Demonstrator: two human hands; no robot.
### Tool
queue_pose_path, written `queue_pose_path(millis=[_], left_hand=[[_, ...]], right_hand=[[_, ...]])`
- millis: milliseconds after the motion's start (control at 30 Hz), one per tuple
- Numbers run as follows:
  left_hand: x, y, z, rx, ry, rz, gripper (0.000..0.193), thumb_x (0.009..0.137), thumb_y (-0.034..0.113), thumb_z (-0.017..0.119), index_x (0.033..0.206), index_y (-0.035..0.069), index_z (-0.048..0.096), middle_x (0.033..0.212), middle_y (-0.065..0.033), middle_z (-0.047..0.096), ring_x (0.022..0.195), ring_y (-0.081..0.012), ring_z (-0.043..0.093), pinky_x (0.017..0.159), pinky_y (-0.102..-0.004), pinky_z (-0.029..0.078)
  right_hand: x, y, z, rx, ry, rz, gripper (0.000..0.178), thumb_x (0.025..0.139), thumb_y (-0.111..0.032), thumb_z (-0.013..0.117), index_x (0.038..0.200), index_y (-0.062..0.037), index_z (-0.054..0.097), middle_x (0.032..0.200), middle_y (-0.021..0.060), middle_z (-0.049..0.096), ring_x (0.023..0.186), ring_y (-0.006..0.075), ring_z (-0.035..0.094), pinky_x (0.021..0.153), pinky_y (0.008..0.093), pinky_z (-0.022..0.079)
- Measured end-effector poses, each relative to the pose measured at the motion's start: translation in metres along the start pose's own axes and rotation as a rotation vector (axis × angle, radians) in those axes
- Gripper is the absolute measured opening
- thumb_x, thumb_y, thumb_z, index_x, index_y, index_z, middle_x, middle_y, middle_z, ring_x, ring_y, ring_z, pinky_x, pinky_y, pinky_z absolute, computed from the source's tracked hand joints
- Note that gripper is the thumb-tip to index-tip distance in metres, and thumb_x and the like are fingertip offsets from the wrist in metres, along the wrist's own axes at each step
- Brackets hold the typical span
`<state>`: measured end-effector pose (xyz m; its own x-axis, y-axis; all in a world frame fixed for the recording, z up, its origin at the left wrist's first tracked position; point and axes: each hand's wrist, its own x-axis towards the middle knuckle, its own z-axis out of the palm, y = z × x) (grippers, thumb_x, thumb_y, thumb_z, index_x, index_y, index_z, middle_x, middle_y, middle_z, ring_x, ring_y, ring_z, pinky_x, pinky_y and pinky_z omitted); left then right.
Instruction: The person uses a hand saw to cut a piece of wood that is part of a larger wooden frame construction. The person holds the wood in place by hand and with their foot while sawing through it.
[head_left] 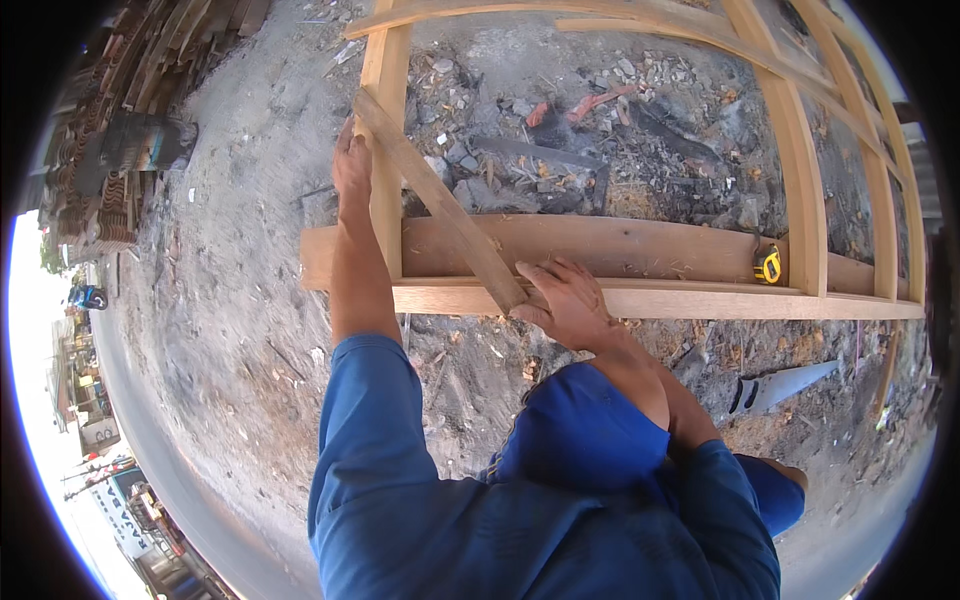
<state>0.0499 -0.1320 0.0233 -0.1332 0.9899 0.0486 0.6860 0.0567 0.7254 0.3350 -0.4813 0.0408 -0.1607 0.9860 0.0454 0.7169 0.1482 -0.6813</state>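
A flat wooden strip (437,197) lies slantwise across the left corner of a pale wooden frame (385,225). Its far end rests over the frame's left post and its near end over the front rail (650,300). My left hand (352,168) is closed round the outer edge of that post, beside the strip's far end; part of its fingers is hidden. At the near end, my right hand (570,303) holds the strip against the rail, thumb on the near side and fingers over the top.
A yellow tape measure (768,265) sits on the frame near its right side. On the ground to my right lies a handsaw (785,388). A wide brown board (580,245) runs behind the front rail. Rubble (460,155) fills the frame's inside; stacked timber (140,60) stands far left.
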Motion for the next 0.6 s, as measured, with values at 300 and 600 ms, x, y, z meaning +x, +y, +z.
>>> queue_pose_path(millis=[300,600], left_hand=[[-0.016,0.032,0.020,0.079,0.186,0.174,0.062,0.097,0.039,0.058,0.152,0.012,0.047,0.129,-0.0194,0.068,0.121,-0.0396,0.061,0.107,-0.0457,0.046],[-0.010,0.008,0.011,0.305,0.086,0.280,0.074,0.093,0.050,0.064,0.154,0.015,0.043,0.139,-0.0184,0.061,0.136,-0.0395,0.048,0.116,-0.0500,0.035]], right_hand=[[0.000,-0.004,-0.005,-0.079,-0.004,-0.048,0.072,0.090,-0.057,0.068,0.143,-0.0110,0.056,0.114,0.0141,0.068,0.115,0.0363,0.059,0.099,0.0500,0.048],[0.002,-0.015,-0.001,-0.055,0.138,-0.173,0.066,0.083,-0.048,0.079,0.129,-0.0035,0.066,0.098,0.0135,0.068,0.098,0.0345,0.062,0.090,0.0457,0.050]])
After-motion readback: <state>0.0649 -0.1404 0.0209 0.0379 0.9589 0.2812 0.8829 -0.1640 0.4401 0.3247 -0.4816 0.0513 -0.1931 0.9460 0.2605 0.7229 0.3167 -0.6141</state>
